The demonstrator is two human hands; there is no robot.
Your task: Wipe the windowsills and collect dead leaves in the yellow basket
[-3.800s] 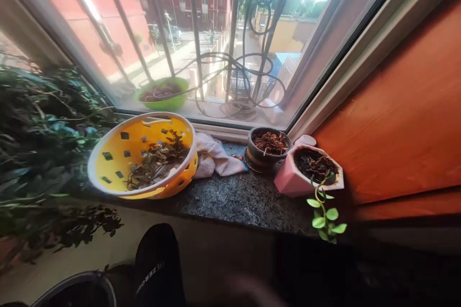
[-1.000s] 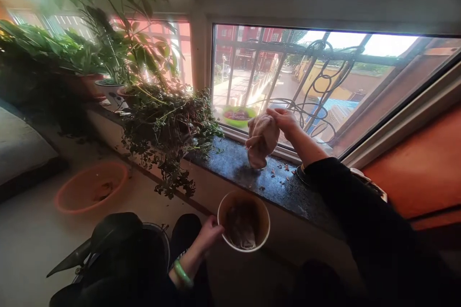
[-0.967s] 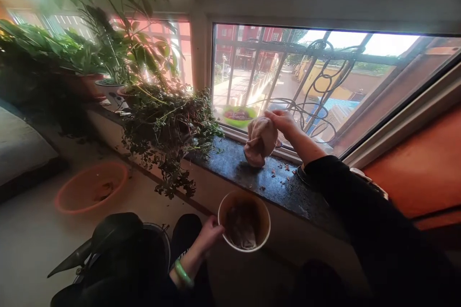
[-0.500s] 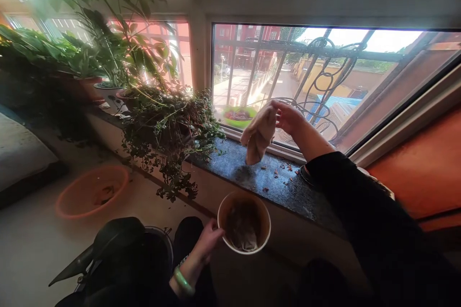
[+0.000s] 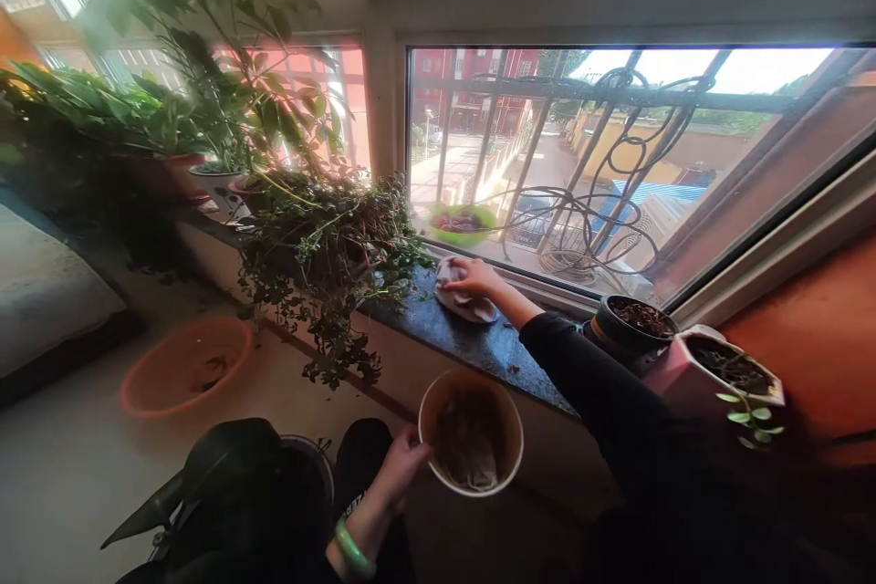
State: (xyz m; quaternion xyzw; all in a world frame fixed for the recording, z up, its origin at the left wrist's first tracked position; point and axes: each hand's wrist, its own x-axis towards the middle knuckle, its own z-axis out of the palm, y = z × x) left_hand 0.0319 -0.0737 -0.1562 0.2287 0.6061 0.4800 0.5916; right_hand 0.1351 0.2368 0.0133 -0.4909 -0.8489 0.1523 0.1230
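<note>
You can read one marking: pale capitals, apparently "ZERO", on your black trouser leg (image 5: 359, 452), in front of the dark speckled stone windowsill (image 5: 472, 342). Part of that word is hidden by your left arm; other writing is too small to make out.

Your right hand (image 5: 475, 281) has its fingers curled over a bunched pale cloth (image 5: 469, 308), which lies on the windowsill toward its back edge. Your left hand (image 5: 401, 465), below a pale green bangle (image 5: 352, 550), grips the rim of a round bucket with a white rim and yellow-brown inside (image 5: 510, 438), just in front of the windowsill. Something crumpled and greyish sits in it, too dim to identify.

Crowding the windowsill left of the cloth, a bushy green trailing plant (image 5: 335, 237) spills over its front edge. At its right end stand a round black pot of brown matter (image 5: 609, 333) and a pink faceted pot (image 5: 671, 374) with a leafy green sprig. Loose brown scraps (image 5: 513, 369) lie on the windowsill near your right sleeve.

Beyond the windowsill, behind glass, you see a lime-green bowl (image 5: 465, 237) and looped dark cable; on the floor left of it, an orange round basin (image 5: 171, 374).
</note>
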